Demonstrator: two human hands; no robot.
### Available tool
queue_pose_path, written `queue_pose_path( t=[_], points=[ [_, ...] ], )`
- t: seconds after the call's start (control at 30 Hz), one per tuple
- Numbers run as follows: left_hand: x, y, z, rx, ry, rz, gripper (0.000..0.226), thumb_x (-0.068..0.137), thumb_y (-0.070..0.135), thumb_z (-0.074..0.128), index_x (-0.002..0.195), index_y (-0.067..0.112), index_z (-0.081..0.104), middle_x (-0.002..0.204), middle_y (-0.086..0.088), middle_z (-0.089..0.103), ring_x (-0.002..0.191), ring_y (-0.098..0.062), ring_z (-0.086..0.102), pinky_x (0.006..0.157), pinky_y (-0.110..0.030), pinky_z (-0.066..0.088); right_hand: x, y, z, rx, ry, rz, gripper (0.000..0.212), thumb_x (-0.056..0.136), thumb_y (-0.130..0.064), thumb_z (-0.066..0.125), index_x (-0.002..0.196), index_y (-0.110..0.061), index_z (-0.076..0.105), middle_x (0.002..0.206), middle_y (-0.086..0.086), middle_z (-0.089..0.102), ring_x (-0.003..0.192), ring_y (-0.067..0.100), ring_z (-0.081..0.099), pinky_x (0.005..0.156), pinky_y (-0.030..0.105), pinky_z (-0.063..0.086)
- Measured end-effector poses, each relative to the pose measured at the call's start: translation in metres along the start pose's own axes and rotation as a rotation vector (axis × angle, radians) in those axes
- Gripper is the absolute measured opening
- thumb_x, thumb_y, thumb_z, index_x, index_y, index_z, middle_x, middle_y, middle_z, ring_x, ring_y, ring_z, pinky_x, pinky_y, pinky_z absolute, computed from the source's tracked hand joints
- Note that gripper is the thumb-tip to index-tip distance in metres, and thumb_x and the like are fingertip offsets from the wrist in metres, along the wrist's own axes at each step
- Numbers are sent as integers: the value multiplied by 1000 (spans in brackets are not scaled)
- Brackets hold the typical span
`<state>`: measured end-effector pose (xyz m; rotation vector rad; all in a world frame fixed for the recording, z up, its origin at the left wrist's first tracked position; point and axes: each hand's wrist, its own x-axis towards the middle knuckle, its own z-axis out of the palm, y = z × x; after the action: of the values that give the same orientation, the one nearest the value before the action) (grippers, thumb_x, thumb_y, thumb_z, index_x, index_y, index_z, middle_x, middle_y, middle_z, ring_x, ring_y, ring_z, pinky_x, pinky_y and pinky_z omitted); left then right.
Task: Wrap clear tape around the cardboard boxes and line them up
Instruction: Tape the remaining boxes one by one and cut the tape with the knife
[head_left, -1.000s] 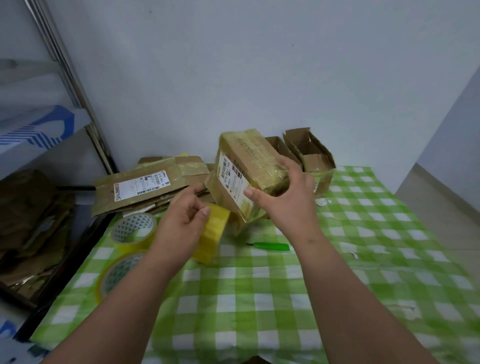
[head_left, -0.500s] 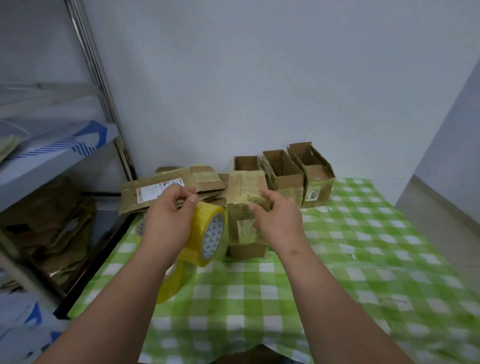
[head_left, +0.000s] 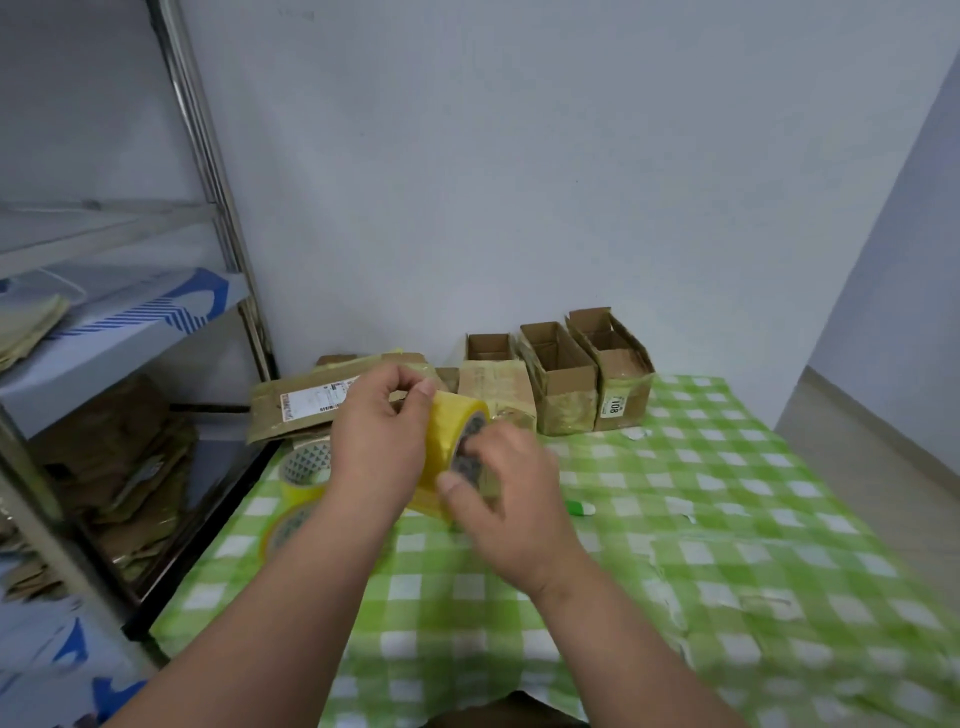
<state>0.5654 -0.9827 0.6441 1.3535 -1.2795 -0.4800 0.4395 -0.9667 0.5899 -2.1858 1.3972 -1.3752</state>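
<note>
Both hands blur with motion at the frame's centre, so the right hand fingers' hold on the tape roll is unclear. The left hand hides the roll's near side and part of the flattened cardboard. The green pen shows only its tip. The worktop is cut off at lower right.

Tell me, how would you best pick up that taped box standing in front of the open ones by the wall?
Probably by its two long side faces, coming down from above. The taped box stands upright on the green checked cloth, its top free, while open boxes crowd its right side and both hands, left hand and right hand, hold a tape roll just before it.
</note>
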Motion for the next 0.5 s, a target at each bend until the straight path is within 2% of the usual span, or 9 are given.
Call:
queue_pose_path(
  t=[0.07, 0.13, 0.17, 0.23, 0.3, 0.37, 0.43, 0.5],
  points=[
    [-1, 5, 0, -10, 30, -2, 24, 95, 22, 61, 72, 26, 56, 75, 12, 59, 63, 3, 50, 55, -14, 34, -8, -4, 5, -57, -123, 34, 47, 78, -68, 53, 106, -30, 58, 98, -16, 57, 99, 4, 51, 95, 40, 34],
    [-2, 10, -1, -29, 41, -5, 23, 95, 22, 60, 73, 27, 56, 73, 14, 58, 65, 1, 49, 57, -19, 35, -13, -5, 5, -18, -158, 91, 50, 78, -64, 61, 117, -32, 53, 101, -22, 57, 103, -12, 44, 101, 36, 28],
    [-3, 12, -2, -30, 32, -4, 23, 95, 22, 60, 73, 27, 56, 71, 13, 57, 64, -1, 48, 58, -23, 35, -15, -5, 4, 18, -163, 103, 45, 81, -58, 64, 115, -31, 54, 96, -22, 56, 101, -17, 41, 101, 34, 27],
    [-3, 14, -3, -51, 8, -21, 23, 95, 23, 61, 73, 26, 56, 69, 11, 56, 62, -5, 47, 59, -27, 36, -18, -6, -1, 71, -150, 94, 35, 84, -57, 57, 97, -25, 56, 85, -14, 57, 95, -7, 47, 100, 34, 26],
    [-2, 13, -4, -151, -4, -70, 22, 96, 20, 61, 74, 24, 58, 70, 12, 57, 64, -7, 49, 63, -27, 39, -20, -6, -10, 101, -134, 79, 45, 83, -64, 43, 84, -20, 55, 80, -4, 59, 87, 7, 51, 97, 34, 27],
    [-1, 12, -4, -275, -22, -134, 21, 96, 16, 61, 75, 19, 60, 71, 7, 59, 65, -12, 50, 67, -29, 43, -19, -3, -21, 131, -128, 88, 45, 83, -65, 40, 80, -23, 54, 75, -7, 58, 82, 9, 50, 90, 34, 30],
    [-2, 11, -1, -312, -42, -174, 21, 96, 15, 60, 76, 18, 60, 75, -1, 59, 71, -17, 52, 71, -35, 45, -17, 3, -31, 184, -101, 98, 32, 86, -61, 45, 74, -32, 49, 67, -15, 52, 70, 9, 48, 83, 41, 37],
    [-4, 11, 4, -332, -47, -206, 21, 96, 15, 60, 76, 19, 60, 77, -4, 61, 75, -20, 55, 75, -39, 49, -16, 9, -38, 199, -87, 89, 28, 87, -59, 49, 73, -35, 48, 66, -17, 50, 69, 17, 49, 80, 48, 43]
  ],
)
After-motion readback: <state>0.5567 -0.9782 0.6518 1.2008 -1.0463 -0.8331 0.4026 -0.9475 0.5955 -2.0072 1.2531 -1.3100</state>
